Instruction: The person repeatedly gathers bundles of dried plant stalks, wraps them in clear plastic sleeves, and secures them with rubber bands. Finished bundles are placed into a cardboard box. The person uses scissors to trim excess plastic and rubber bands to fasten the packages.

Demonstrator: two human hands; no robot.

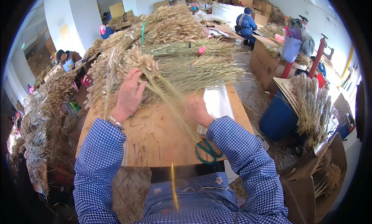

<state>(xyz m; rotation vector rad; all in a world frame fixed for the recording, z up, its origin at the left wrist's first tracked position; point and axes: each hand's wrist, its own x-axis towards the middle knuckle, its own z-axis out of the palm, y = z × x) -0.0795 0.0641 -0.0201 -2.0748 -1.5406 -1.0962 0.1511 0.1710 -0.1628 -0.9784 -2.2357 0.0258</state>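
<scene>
A bunch of dried bunny-tail grass (167, 93) lies slantwise above the wooden tabletop (154, 125), its fluffy heads toward the far side. My right hand (198, 109), blurred, grips the stems at their right side. Beside the heads, my left hand (129, 93) has its thumb and fingers apart; whether it touches them is hard to tell. Thin gold ties circle the stems below the heads. Green-handled scissors (207, 152) lie at the near table edge, their blades hidden under the stem ends. Another slim wrapped bunch (109, 84) is left of my left hand.
Large heaps of grass stems (200, 67) and fluffy heads (174, 23) cover the table's far part. A white tray (218, 103) lies right of my right hand. A blue bin (279, 116) and cardboard box (267, 64) stand to the right. Two people work farther off.
</scene>
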